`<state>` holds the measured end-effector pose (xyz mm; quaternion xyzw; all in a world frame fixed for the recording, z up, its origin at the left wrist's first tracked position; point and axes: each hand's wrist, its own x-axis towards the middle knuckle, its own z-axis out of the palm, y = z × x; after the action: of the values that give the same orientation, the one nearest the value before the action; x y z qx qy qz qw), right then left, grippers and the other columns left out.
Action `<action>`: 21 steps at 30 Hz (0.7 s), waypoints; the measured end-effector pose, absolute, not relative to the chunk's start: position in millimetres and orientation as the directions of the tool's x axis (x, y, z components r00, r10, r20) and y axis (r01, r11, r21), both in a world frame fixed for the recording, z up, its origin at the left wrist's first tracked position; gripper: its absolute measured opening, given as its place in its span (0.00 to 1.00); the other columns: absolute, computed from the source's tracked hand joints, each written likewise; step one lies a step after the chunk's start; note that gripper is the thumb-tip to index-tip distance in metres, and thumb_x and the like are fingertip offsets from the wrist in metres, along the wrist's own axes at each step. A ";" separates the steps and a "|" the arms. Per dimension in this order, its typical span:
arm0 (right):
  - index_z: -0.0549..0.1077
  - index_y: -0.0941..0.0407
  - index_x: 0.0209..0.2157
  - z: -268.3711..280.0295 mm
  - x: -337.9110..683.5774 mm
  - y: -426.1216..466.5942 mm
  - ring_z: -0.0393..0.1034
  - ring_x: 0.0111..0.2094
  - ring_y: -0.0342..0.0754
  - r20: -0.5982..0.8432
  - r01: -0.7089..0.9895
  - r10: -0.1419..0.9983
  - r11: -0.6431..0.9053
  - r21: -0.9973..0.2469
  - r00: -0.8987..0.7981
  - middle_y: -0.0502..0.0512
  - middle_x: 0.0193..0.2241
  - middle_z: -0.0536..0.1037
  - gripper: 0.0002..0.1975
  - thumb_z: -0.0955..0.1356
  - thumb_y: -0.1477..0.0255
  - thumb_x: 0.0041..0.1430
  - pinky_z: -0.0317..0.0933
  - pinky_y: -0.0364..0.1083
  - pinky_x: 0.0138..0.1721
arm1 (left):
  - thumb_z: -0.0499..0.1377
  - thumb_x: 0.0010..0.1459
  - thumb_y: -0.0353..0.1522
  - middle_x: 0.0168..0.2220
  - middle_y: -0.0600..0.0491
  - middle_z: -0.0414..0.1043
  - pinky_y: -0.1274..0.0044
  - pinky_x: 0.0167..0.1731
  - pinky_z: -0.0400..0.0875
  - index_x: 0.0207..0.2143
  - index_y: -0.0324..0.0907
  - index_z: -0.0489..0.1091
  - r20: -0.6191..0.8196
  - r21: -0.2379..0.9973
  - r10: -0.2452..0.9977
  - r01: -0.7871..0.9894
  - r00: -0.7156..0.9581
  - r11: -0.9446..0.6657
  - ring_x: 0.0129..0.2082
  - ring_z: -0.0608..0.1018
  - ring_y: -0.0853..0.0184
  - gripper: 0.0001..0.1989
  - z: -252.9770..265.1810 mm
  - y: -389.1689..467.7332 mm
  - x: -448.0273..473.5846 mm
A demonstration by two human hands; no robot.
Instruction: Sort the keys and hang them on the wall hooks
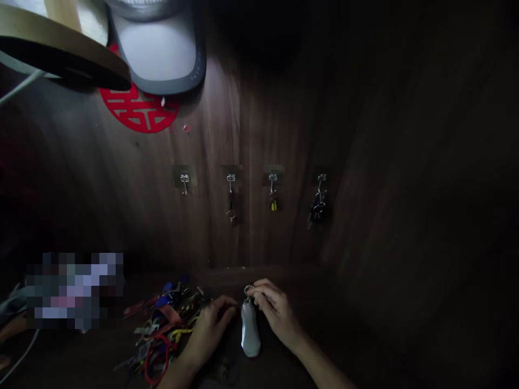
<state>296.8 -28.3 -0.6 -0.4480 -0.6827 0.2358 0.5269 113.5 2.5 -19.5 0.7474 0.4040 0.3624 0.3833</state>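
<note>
My right hand (273, 308) pinches the metal ring at the top of a smooth, elongated grey key fob (250, 329), which points down toward me between my hands. My left hand (214, 324) is just left of the fob, apart from it. Its fingers are curled and drawn close to the thumb; whatever they may hold is hidden. Beside that hand lies a tangled pile of keys and lanyards (170, 316) in red, yellow and blue. The red cord loop (146, 362) lies at the pile's near side, partly by my left forearm.
On the dark wooden wall are a bare hook (185, 181) and three hooks with key rings, one having a yellow tag (273, 205). A grey cap (160, 51) hangs above a red paper-cut (141, 116). A round-edged object (65, 46) juts in at upper left.
</note>
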 end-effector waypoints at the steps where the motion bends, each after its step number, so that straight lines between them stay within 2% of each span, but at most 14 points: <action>1: 0.75 0.55 0.33 2.6 302.0 -28.4 0.69 0.32 0.44 0.521 0.370 0.854 0.487 -0.791 -0.009 0.55 0.34 0.72 0.15 0.60 0.64 0.61 0.65 0.41 0.31 | 0.53 0.56 0.37 0.34 0.54 0.76 0.77 0.39 0.65 0.34 0.44 0.72 0.224 0.851 0.877 0.354 0.424 -0.388 0.36 0.75 0.64 0.10 -20.1 2.0 113.5; 7: 0.74 0.56 0.29 23.1 340.3 -21.3 0.66 0.27 0.43 0.612 0.363 0.766 0.523 -0.771 0.197 0.54 0.31 0.70 0.14 0.61 0.64 0.60 0.63 0.41 0.27 | 0.53 0.56 0.36 0.34 0.54 0.77 0.78 0.40 0.66 0.32 0.46 0.72 0.214 0.791 0.852 0.428 0.477 -0.438 0.37 0.76 0.64 0.09 -24.3 1.7 114.5; 13: 0.74 0.56 0.28 62.9 386.8 -7.3 0.65 0.26 0.43 0.668 0.434 0.633 0.513 -0.740 0.391 0.53 0.31 0.71 0.13 0.63 0.62 0.56 0.62 0.41 0.26 | 0.53 0.55 0.36 0.32 0.55 0.76 0.79 0.38 0.66 0.31 0.46 0.71 0.216 0.791 0.856 0.429 0.470 -0.436 0.35 0.76 0.64 0.08 -25.9 3.2 115.9; 17: 0.74 0.56 0.28 102.0 416.9 3.4 0.63 0.23 0.42 0.675 0.460 0.548 0.493 -0.738 0.494 0.51 0.26 0.72 0.11 0.64 0.64 0.54 0.60 0.41 0.26 | 0.53 0.55 0.37 0.32 0.55 0.77 0.80 0.38 0.67 0.31 0.46 0.71 0.230 0.790 0.852 0.421 0.470 -0.446 0.35 0.76 0.64 0.09 -28.2 4.3 116.6; 21: 0.74 0.57 0.26 137.8 437.6 18.1 0.61 0.21 0.41 0.699 0.467 0.481 0.523 -0.713 0.529 0.47 0.18 0.67 0.11 0.65 0.64 0.51 0.57 0.40 0.23 | 0.53 0.55 0.37 0.33 0.55 0.77 0.80 0.38 0.67 0.31 0.46 0.72 0.234 0.785 0.841 0.415 0.488 -0.460 0.35 0.76 0.64 0.09 -32.4 7.6 116.2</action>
<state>437.6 18.1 137.8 -0.4883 -0.4852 0.0046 0.7253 116.2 7.6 -32.4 0.7939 0.3953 0.3156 0.3375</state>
